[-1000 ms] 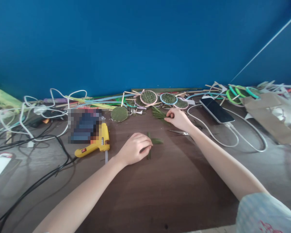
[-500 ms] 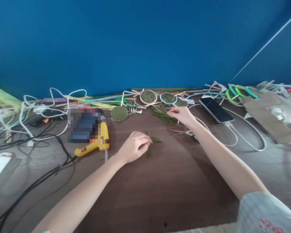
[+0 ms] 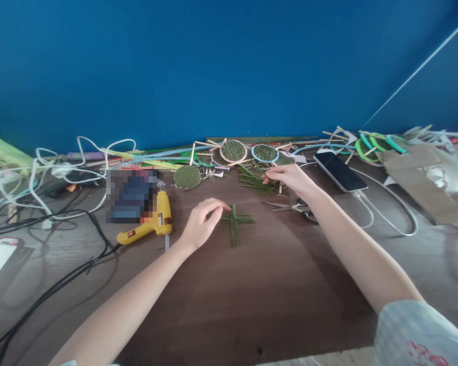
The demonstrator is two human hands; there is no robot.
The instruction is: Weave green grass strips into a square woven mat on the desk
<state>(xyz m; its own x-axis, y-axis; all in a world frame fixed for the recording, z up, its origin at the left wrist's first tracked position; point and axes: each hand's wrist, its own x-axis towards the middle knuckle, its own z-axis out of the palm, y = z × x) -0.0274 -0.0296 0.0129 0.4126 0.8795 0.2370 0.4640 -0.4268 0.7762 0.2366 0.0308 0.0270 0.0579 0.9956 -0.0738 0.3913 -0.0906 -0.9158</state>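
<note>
The left hand (image 3: 201,224) has slid off the leaf cross (image 3: 234,220), now bared right of the glue gun (image 3: 149,224); its grip is spread, fingertips on one arm. The right hand (image 3: 290,177) still pinches the leaf pile (image 3: 253,180), its grip closed

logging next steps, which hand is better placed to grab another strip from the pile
Likely right: the right hand is at the pile of green strips, while the left hand pins the crossed strips.

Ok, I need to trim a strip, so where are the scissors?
In the head view the scissors lie on the table right of centre, just below the right hand, between the crossed green strips and the white phone cable.
</note>
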